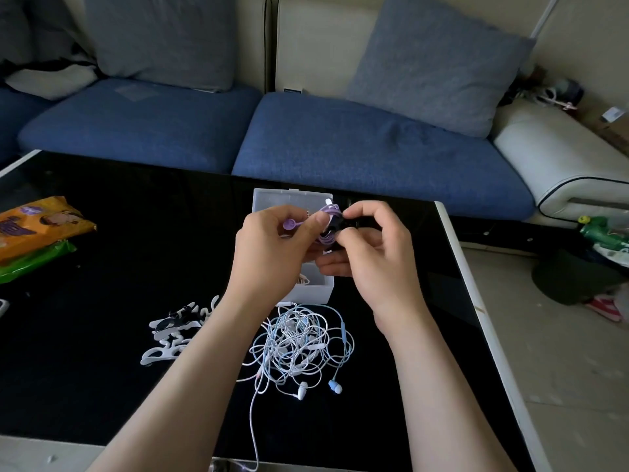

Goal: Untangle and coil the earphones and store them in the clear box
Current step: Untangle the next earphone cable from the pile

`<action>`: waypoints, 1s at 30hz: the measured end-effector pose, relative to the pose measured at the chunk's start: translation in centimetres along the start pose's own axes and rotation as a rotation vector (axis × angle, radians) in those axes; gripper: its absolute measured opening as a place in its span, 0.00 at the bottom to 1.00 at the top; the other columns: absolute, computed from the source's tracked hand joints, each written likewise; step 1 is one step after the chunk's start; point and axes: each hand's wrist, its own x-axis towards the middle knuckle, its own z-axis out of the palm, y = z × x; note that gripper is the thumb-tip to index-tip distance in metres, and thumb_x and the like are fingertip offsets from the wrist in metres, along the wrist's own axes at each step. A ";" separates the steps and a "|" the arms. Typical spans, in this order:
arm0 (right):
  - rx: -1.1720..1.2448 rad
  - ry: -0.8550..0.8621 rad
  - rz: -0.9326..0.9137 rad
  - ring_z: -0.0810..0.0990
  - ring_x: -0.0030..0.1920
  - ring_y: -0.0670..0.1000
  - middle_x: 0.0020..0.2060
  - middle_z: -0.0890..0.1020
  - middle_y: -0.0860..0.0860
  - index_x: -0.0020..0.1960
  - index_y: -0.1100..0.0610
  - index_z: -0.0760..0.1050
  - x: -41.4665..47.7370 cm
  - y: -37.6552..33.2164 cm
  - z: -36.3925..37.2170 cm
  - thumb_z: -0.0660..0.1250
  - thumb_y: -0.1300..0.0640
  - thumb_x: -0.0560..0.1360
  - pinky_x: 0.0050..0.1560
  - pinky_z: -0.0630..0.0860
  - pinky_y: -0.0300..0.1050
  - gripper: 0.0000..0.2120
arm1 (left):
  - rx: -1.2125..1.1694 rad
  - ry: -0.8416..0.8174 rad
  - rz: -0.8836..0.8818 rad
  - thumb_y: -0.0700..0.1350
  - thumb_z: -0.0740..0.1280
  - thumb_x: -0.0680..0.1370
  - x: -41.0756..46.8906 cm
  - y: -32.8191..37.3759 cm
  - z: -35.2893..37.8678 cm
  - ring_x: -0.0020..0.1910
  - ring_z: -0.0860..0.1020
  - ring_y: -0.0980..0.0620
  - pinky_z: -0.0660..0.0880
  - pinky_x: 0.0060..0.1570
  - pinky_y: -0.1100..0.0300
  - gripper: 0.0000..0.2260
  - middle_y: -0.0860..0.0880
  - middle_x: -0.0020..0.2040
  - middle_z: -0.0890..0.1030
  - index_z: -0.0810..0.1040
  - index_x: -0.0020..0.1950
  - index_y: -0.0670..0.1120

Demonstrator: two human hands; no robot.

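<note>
My left hand [272, 247] grips a coiled pair of purple earphones [328, 212], with one purple earbud sticking out to the left past my thumb. My right hand [371, 247] pinches the coil from the right, where something small and black shows between the fingers. Both hands hover over the clear box [289, 199], which stands open on the black table; a bit of pale cable lies inside near its front wall. A tangle of white and light blue earphones [299, 345] lies on the table in front of the box.
Several white cable winders [177, 335] lie left of the tangle. An orange and green snack packet [37, 233] sits at the table's left. A blue sofa with grey cushions [439, 63] runs behind the table. The table's white right edge [476, 301] borders the floor.
</note>
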 end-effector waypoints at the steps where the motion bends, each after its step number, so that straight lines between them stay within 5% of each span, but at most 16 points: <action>1: -0.067 0.030 -0.040 0.89 0.35 0.59 0.39 0.87 0.56 0.52 0.51 0.81 0.0 0.3 0.0 0.68 0.63 0.77 0.42 0.87 0.60 0.08 | -0.027 -0.004 -0.013 0.50 0.75 0.80 0.0 0.0 0.0 0.41 0.89 0.45 0.86 0.49 0.45 0.09 0.45 0.40 0.88 0.87 0.48 0.44; 5: -0.385 0.175 -0.235 0.87 0.36 0.42 0.34 0.87 0.44 0.47 0.48 0.86 0.0 0.9 0.4 0.77 0.55 0.72 0.44 0.85 0.49 0.05 | 0.062 -0.015 0.025 0.47 0.75 0.80 0.1 -0.3 0.0 0.38 0.88 0.49 0.86 0.46 0.51 0.06 0.48 0.38 0.86 0.87 0.47 0.45; 8: -0.460 0.222 -0.288 0.85 0.34 0.40 0.33 0.86 0.43 0.46 0.49 0.86 0.0 1.0 0.6 0.80 0.53 0.71 0.41 0.83 0.45 0.06 | 0.325 0.017 0.132 0.52 0.75 0.79 0.0 -0.4 0.1 0.34 0.84 0.57 0.79 0.38 0.64 0.07 0.53 0.38 0.84 0.87 0.47 0.50; 11: -0.487 0.209 -0.312 0.85 0.33 0.41 0.32 0.84 0.43 0.47 0.50 0.84 0.0 1.0 0.5 0.81 0.54 0.70 0.38 0.81 0.41 0.09 | 0.377 0.023 0.178 0.53 0.75 0.79 -0.1 -0.2 0.0 0.35 0.83 0.56 0.78 0.37 0.62 0.07 0.53 0.38 0.86 0.87 0.47 0.51; 17: -0.611 0.015 -0.327 0.82 0.35 0.47 0.37 0.84 0.46 0.68 0.44 0.71 -0.5 0.8 -0.2 0.76 0.54 0.71 0.36 0.75 0.38 0.28 | 0.450 0.003 0.251 0.56 0.76 0.77 -0.2 -0.2 -0.2 0.36 0.79 0.58 0.73 0.37 0.66 0.08 0.54 0.40 0.83 0.87 0.46 0.52; 25: -0.715 0.032 -0.372 0.78 0.44 0.44 0.51 0.75 0.49 0.53 0.49 0.81 0.0 1.8 -0.2 0.74 0.56 0.73 0.47 0.75 0.41 0.10 | 0.493 -0.013 0.358 0.54 0.78 0.76 -0.1 -0.3 -0.3 0.38 0.78 0.59 0.70 0.37 0.70 0.07 0.56 0.41 0.81 0.87 0.48 0.51; 30: -0.750 0.047 -0.451 0.80 0.44 0.50 0.46 0.80 0.49 0.50 0.54 0.83 0.2 1.9 -0.2 0.71 0.61 0.75 0.46 0.78 0.50 0.06 | 0.485 -0.035 0.431 0.51 0.78 0.77 -0.2 -0.4 -0.5 0.39 0.78 0.57 0.71 0.37 0.67 0.06 0.56 0.41 0.81 0.87 0.49 0.50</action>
